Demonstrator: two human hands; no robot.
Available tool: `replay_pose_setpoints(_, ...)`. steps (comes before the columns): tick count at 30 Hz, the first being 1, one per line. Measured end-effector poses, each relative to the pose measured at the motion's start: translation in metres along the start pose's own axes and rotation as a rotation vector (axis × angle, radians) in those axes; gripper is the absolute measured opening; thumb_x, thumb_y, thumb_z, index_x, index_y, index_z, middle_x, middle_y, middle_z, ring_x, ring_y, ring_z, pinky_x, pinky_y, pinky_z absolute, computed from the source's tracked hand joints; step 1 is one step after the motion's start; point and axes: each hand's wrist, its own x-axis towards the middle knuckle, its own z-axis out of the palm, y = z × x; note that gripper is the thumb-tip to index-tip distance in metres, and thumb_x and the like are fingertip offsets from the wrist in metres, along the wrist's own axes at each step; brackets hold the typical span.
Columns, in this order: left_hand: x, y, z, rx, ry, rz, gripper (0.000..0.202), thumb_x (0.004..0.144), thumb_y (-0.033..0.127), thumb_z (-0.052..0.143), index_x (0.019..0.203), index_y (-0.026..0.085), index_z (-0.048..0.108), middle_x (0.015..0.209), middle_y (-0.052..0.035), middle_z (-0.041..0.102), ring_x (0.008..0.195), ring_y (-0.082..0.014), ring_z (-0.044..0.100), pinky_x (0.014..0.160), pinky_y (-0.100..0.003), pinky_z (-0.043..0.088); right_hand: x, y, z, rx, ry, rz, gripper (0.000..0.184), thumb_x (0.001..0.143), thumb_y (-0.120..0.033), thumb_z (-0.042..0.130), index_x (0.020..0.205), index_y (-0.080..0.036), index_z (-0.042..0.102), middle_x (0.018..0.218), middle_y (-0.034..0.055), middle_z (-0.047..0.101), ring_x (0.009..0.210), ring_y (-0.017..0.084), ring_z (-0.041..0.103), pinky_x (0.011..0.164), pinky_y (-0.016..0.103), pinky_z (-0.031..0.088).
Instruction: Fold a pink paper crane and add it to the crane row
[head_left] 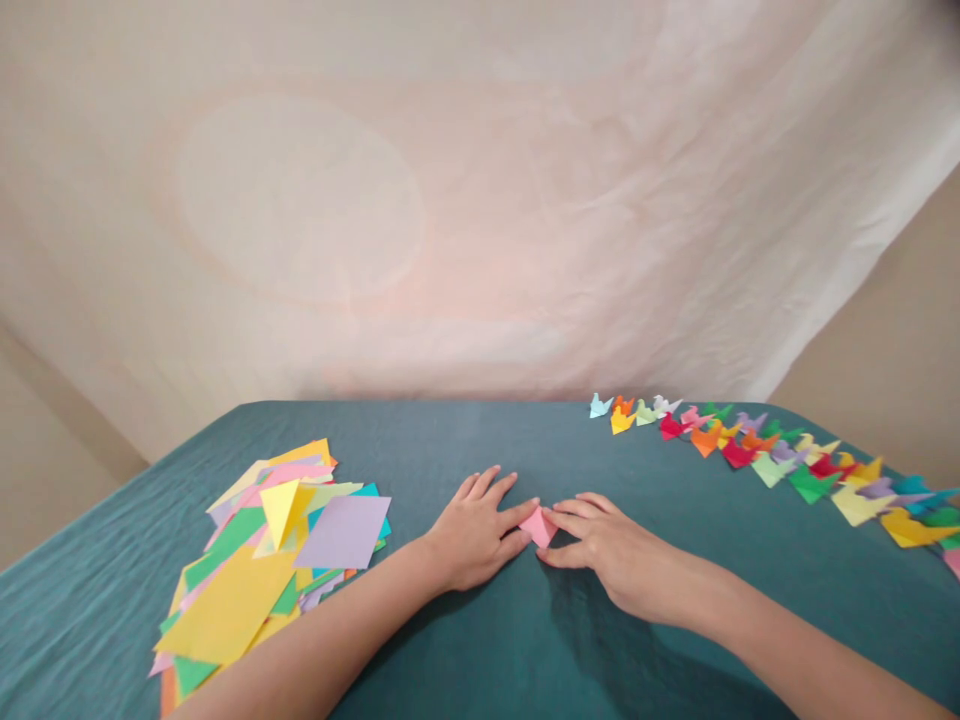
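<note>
A small folded pink paper (538, 524) lies on the teal tablecloth (480, 440) near the middle. My left hand (476, 530) rests flat beside it on the left, fingers spread, with the forefinger and thumb touching the paper's left edge. From the right, my right hand (604, 545) presses its fingertips on the paper's right side, fingers stretched out. Neither hand lifts the paper off the cloth.
A loose heap of coloured square sheets (262, 550) lies at the left, with a folded yellow piece (285, 508) on top. A row of several folded paper cranes (772, 455) runs along the back right towards the right edge. A pale cloth (450, 200) hangs behind the table.
</note>
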Motion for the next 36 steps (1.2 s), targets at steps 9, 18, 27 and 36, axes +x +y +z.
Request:
replay_pose_setpoints(9,-0.001,0.001,0.002,0.055,-0.031,-0.006,0.062,0.085,0.066,0.024,0.138,0.033,0.028,0.146,-0.0078,0.025,0.134,-0.0316,0.015,0.104,-0.052,0.017,-0.009,0.000,-0.014,-0.003,-0.044,-0.018,0.064,0.062,0.004,0.044,0.112,-0.031,0.062,0.130,0.0060,0.051,0.125,0.027,0.037,0.100,0.051,0.025)
replay_pose_setpoints(18,-0.001,0.000,0.000,0.062,-0.036,0.005,0.067,0.082,0.070,0.027,0.138,0.033,0.027,0.147,-0.0077,0.023,0.135,-0.0312,0.013,0.105,-0.051,0.015,-0.009,0.035,-0.015,0.112,0.130,0.033,0.054,0.077,0.002,0.034,0.117,-0.025,0.059,0.120,0.0028,0.059,0.114,0.018,0.048,0.097,0.039,0.036)
replay_pose_setpoints(27,-0.001,0.000,0.002,0.065,-0.030,0.008,0.068,0.082,0.069,0.028,0.139,0.032,0.026,0.147,-0.0069,0.023,0.135,-0.0303,0.012,0.106,-0.050,0.014,0.013,0.023,0.015,0.065,0.265,-0.060,0.038,0.085,-0.005,0.040,0.110,-0.022,0.061,0.112,0.0062,0.061,0.104,0.018,0.049,0.088,0.037,0.040)
replay_pose_setpoints(36,-0.001,-0.001,-0.002,-0.010,-0.088,-0.001,0.070,0.081,0.070,0.029,0.140,0.033,0.022,0.148,-0.0083,0.019,0.135,-0.0327,0.012,0.104,-0.052,0.017,0.013,0.015,0.021,0.005,0.217,-0.043,0.029,0.088,-0.012,0.044,0.110,-0.024,0.060,0.110,0.0062,0.057,0.103,0.019,0.046,0.086,0.034,0.037)
